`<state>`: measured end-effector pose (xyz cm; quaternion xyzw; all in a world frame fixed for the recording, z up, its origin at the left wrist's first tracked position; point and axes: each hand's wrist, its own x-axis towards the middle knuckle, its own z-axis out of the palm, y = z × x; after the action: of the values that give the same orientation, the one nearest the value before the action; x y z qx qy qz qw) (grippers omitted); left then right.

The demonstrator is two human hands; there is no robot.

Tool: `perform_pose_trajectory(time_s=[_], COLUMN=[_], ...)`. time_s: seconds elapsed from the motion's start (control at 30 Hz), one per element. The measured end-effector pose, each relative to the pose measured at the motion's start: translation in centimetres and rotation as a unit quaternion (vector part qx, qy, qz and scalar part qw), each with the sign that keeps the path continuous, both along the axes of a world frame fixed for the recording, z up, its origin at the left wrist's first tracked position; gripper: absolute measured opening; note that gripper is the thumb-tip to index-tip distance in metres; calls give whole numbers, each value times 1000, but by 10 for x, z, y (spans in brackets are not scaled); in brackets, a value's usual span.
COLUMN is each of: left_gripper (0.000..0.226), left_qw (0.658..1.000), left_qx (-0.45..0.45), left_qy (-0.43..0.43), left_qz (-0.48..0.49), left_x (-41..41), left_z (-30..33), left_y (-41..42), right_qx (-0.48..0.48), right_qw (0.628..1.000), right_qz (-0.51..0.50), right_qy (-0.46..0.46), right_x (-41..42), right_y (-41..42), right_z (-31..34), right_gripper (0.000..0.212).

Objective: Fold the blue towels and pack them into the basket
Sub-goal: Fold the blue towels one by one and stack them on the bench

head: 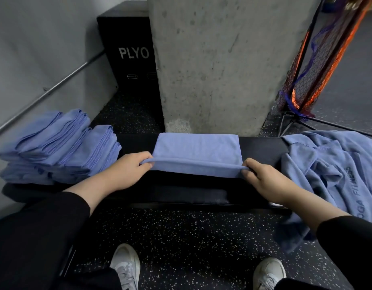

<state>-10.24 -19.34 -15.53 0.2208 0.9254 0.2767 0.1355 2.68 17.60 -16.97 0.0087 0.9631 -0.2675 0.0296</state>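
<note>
Blue towel [196, 150], near edge hand-pinched

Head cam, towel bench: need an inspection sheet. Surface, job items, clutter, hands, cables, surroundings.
Surface: black padded bench, towels lying along it.
Job's things: blue towel flat at mid-bench, its near edge lifted; folded stack at the bench's left end; unfolded pile at the right end, part hanging off the front. Basket: nothing seen.
Clutter: nothing seen.
Hands: left hand pinches the towel's near left corner; right hand pinches the near right corner.
Cables: nothing seen.
Surroundings: concrete pillar behind the bench; black box marked PLYO to its left; wall rail; netted frame at right; speckled floor; white shoes.
</note>
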Motion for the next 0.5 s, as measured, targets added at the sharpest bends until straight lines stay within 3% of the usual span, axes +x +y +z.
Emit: perform_pose_trajectory(time_s=[0.13,0.23,0.33,0.5], left_gripper=[28,27,11,21], left_qw=[998,986,967,981], left_qx=[-36,25,78,89], left_qy=[-44,-162,-241,-161], left_qz=[-34,-32,-14,56], left_x=[8,16,23,10], left_z=[8,16,24,19], left_y=[-10,-17,-19,-14], right_qx=[5,11,2,-9], right_qw=[999,997,994,998], right_qz=[7,25,30,-46], right_qy=[-31,-75,-100,-36], right_x=[7,12,15,-2], right_y=[-6,-9,-11,-14], right_z=[16,32,43,44], right_gripper=[23,26,30,16])
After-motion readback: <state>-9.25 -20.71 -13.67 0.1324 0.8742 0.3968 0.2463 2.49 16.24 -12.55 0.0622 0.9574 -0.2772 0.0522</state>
